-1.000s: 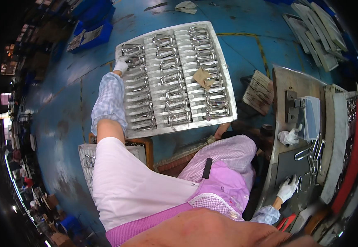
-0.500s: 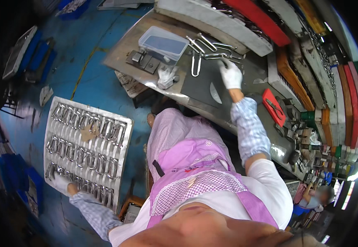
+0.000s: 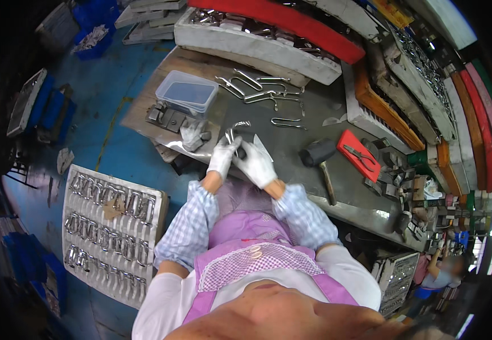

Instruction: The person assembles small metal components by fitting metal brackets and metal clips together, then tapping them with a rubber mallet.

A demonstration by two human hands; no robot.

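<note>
My left hand (image 3: pixel 221 157) and my right hand (image 3: pixel 255 164), both in white gloves, meet over the near edge of the grey worktable (image 3: pixel 302 190). Between their closed fingers is a shiny bent metal rod piece (image 3: pixel 230 136), its upper end sticking out above the gloves; the lower part is hidden. Farther off on the table lies a loose group of similar bent metal rod pieces (image 3: pixel 251 97). A single U-shaped rod (image 3: pixel 285 122) sits nearer, to the right. Just left of my hands is a crumpled white and grey glove or cloth (image 3: pixel 194 136).
Left of me stands a pale tray (image 3: pixel 161 212) with rows of metal loops. The table also holds a clear plastic box (image 3: pixel 186 92), metal blocks (image 3: pixel 165 117), a black-headed mallet (image 3: pixel 316 152) and pliers (image 3: pixel 359 157) on a red tray. Filled bins (image 3: pixel 257 42) line the back. Another person (image 3: pixel 441 272) is far right.
My left hand has left the tray of loops and come to the table. My right hand has drawn back from the far rods. They now meet on one rod; the view has shifted.
</note>
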